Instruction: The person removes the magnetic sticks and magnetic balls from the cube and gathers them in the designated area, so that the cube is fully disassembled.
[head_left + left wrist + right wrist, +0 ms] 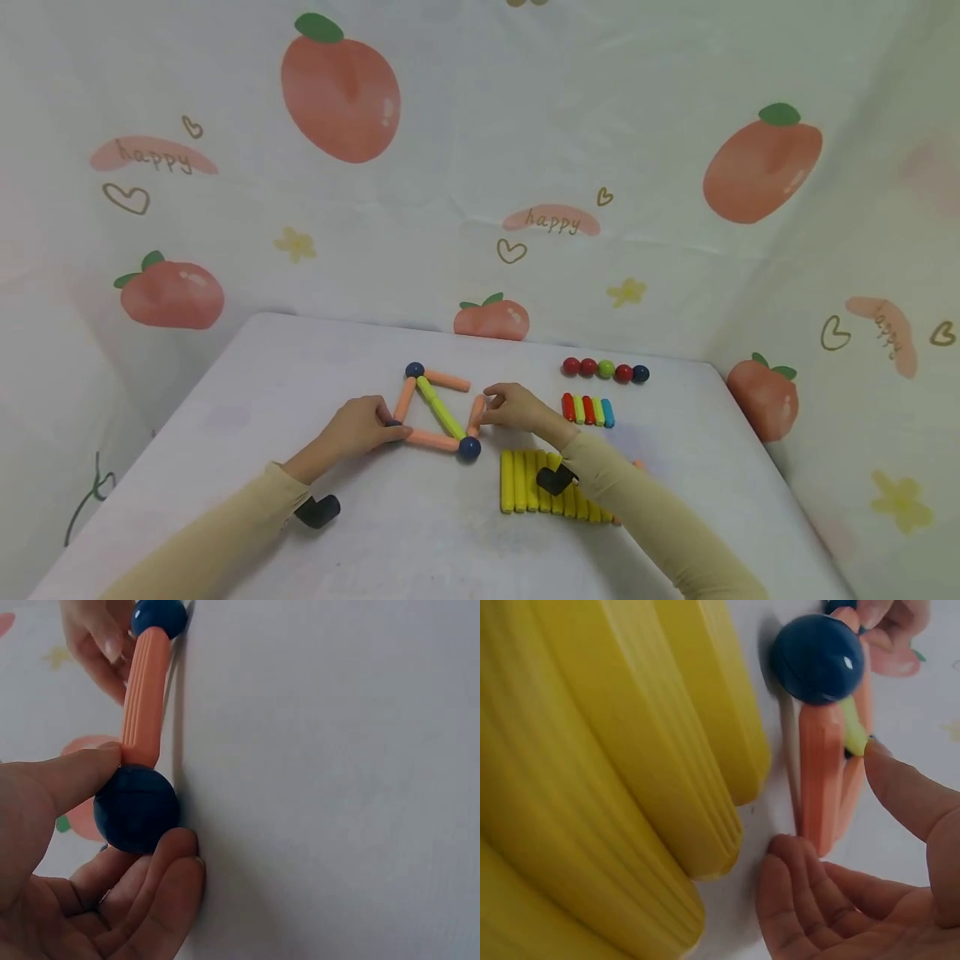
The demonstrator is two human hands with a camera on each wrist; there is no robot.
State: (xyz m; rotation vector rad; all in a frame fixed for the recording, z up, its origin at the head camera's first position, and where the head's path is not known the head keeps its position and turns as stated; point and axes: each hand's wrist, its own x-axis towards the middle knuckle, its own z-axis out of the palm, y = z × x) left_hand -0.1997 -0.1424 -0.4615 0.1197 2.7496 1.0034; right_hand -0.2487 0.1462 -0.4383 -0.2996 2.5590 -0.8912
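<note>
On the white table lies a four-sided figure of orange sticks and dark blue balls. Its far ball (415, 370) joins two orange sticks, and a yellow-green diagonal (441, 407) runs from there to the near ball (469, 448). At the left corner my left hand (354, 431) pinches a blue ball (137, 811) between thumb and fingers, beside the end of an orange stick (146, 697). My right hand (519, 408) is at the free end of the right orange stick (822, 780). Its fingertips are by that end; the thumb stands apart, and contact is hard to tell.
Right of the figure lies a row of yellow sticks (520, 483), partly under my right forearm. Behind it are short coloured sticks (588, 410) and a row of red, green and blue balls (606, 369). A patterned cloth (420, 250) hangs along the table's back.
</note>
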